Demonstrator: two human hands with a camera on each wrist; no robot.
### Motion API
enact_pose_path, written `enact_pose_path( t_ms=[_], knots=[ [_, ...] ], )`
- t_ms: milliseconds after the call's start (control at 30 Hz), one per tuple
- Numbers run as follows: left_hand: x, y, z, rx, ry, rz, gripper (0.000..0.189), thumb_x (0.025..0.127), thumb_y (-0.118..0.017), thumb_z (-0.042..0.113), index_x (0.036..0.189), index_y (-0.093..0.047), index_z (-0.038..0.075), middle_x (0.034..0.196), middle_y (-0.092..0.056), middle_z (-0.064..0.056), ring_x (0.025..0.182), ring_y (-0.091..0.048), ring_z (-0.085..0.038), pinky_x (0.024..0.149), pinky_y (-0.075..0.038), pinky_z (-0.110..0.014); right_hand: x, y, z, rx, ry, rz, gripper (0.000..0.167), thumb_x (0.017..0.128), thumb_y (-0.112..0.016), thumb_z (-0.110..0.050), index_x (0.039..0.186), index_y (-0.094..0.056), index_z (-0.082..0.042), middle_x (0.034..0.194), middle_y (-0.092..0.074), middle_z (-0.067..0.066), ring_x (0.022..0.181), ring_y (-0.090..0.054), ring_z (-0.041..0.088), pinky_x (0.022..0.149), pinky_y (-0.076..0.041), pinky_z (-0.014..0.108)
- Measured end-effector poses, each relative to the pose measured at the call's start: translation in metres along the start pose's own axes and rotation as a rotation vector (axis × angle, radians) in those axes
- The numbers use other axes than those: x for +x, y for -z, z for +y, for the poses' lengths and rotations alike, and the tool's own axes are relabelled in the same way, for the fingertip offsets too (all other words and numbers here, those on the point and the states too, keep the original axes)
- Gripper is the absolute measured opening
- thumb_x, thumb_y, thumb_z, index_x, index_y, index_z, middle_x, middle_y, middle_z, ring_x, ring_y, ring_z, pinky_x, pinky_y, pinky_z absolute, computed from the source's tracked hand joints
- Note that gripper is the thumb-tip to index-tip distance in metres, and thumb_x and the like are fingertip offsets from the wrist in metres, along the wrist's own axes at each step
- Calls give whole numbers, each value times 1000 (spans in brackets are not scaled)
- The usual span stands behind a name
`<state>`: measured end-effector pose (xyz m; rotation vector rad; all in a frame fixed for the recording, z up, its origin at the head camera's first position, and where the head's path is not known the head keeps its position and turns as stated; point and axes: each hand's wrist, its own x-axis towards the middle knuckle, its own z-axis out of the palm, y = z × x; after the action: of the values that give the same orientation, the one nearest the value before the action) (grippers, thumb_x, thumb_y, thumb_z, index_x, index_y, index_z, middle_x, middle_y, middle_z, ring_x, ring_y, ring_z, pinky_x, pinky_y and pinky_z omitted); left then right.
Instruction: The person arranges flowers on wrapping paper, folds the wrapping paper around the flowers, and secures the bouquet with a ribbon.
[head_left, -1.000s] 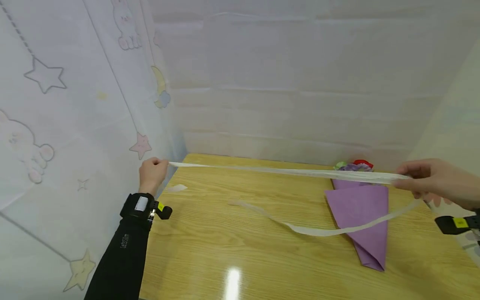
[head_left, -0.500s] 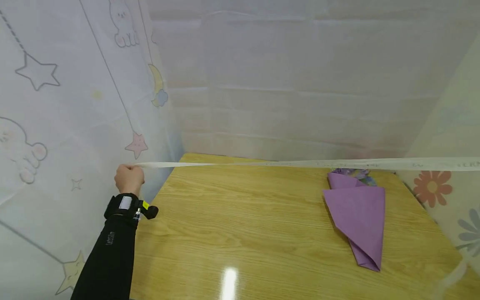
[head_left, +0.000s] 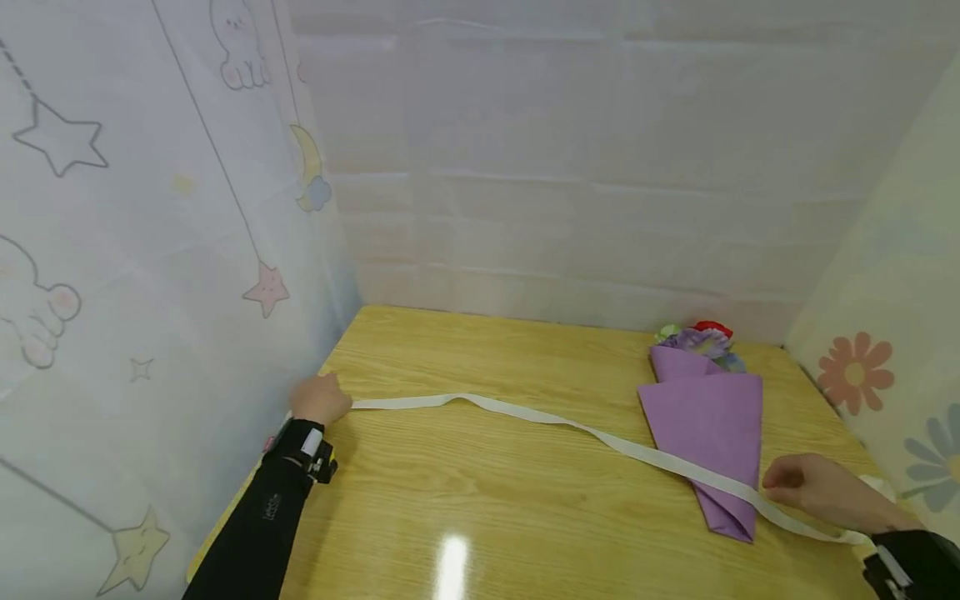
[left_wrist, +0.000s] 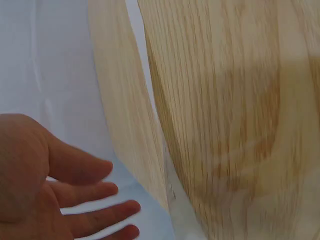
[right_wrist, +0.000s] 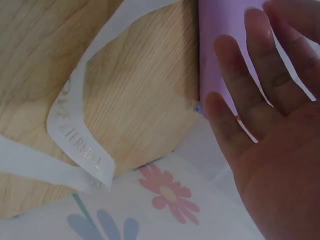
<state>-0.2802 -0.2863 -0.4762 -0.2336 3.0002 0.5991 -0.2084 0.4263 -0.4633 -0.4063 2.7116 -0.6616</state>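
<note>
Long, flat white fabric ribbon (head_left: 525,412) laid in a loose wavy line across the yellowish wood-grain table (head_left: 480,492), from beside the left hand (head_left: 321,400) to beneath the right wrist. Small raised hump in its left part. Gold lettering on its face, "ETERNAL" legible in the right wrist view; sharp fold there near the table edge, with a second stretch running back from it.

Left hand: over the left edge of the table, wide and empty, fingers (left_wrist: 102,219) extended and separated. Visible gap to ribbon in the left wrist view; cannot tell from the head view whether touching.

Right hand (head_left: 825,490): near the right edge of the table, also wide and empty, fingers slightly bent and spaced. Above and just beside ribbon, to the right of the folded cone-shaped purple paper wrap (head_left: 708,417). Lower, narrow end of wrap crossed by ribbon. At its upper end, a cluster of red, purple, green and blue flowers (head_left: 697,340).

Black long sleeve (head_left: 262,517) with pale lettering on left arm; black wristband (head_left: 294,446) above it. Pale printed sheet (head_left: 180,292) with stars and cartoon animals to the left.
</note>
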Motion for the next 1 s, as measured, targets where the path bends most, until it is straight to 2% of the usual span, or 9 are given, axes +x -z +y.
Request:
enact_pose_path(
  t_ms=[100, 167, 233, 300, 433, 600, 700, 833, 1000],
  knots=[
    [5, -26, 20, -64, -228, -29, 39, 98, -51, 4, 133, -57, -11, 125, -60, -33, 101, -61, -46, 83, -51, -54, 18, -10, -16, -32, -47, 43, 21, 98, -69, -21, 105, -70, -2, 97, -69, 3, 86, -65, 17, 70, -53, 34],
    [6, -43, 33, -105, -347, -83, 42, 103, -52, 6, 142, -51, -9, 139, -52, -33, 122, -54, -49, 99, -45, -57, 30, -19, -27, -61, -66, 64, 23, 96, -71, -23, 105, -70, -2, 96, -69, 3, 88, -65, 22, 72, -53, 38],
    [5, -58, 44, -80, -417, -133, 43, 106, -51, 10, 146, -49, -6, 147, -46, -32, 135, -43, -50, 109, -36, -60, 40, -32, -35, -66, -59, 56, 20, 93, -73, -21, 99, -70, -2, 91, -67, 3, 83, -62, 21, 71, -51, 40],
    [0, -69, 51, -25, -436, -178, 44, 108, -50, 15, 148, -49, -2, 152, -40, -31, 141, -36, -50, 114, -29, -61, 45, -45, -40, -74, -53, 46, 15, 90, -75, -19, 92, -68, -7, 84, -63, -1, 77, -58, 18, 67, -48, 39],
    [-15, -75, 53, 62, -369, -215, 43, 109, -49, 24, 147, -52, 4, 155, -37, -29, 145, -27, -52, 115, -23, -66, 49, -57, -42, -23, -42, 19, 9, 88, -73, -12, 85, -65, -10, 80, -58, -1, 72, -52, 17, 64, -44, 36],
    [-27, -66, 44, 73, -256, -172, 38, 108, -52, 25, 138, -56, 1, 142, -47, -28, 137, -36, -51, 106, -36, -64, 51, -46, -38, 28, -12, 14, 5, 90, -70, -10, 88, -67, -8, 84, -61, 1, 77, -55, 17, 66, -46, 35],
    [-33, -63, 44, 92, -218, -145, 46, 106, -56, 29, 141, -52, -3, 140, -47, -30, 134, -40, -51, 101, -41, -63, 54, -41, -37, 22, -21, 28, 8, 90, -72, -13, 90, -67, -7, 85, -62, 1, 79, -56, 17, 67, -47, 35],
    [-39, -62, 48, 105, -181, -129, 54, 103, -61, 30, 142, -47, -5, 145, -41, -34, 136, -35, -56, 97, -40, -69, 58, -45, -33, -49, -83, 91, 19, 89, -76, -21, 93, -66, -5, 86, -63, 2, 77, -58, 18, 64, -48, 37],
    [-40, -62, 56, 80, -81, -194, 59, 104, -54, 31, 150, -41, -3, 156, -26, -36, 142, -17, -62, 98, -31, -78, 55, -48, -22, -111, -193, 230, 40, 92, -74, -40, 88, -61, -3, 78, -59, 3, 67, -53, 20, 57, -41, 36]
  ],
)
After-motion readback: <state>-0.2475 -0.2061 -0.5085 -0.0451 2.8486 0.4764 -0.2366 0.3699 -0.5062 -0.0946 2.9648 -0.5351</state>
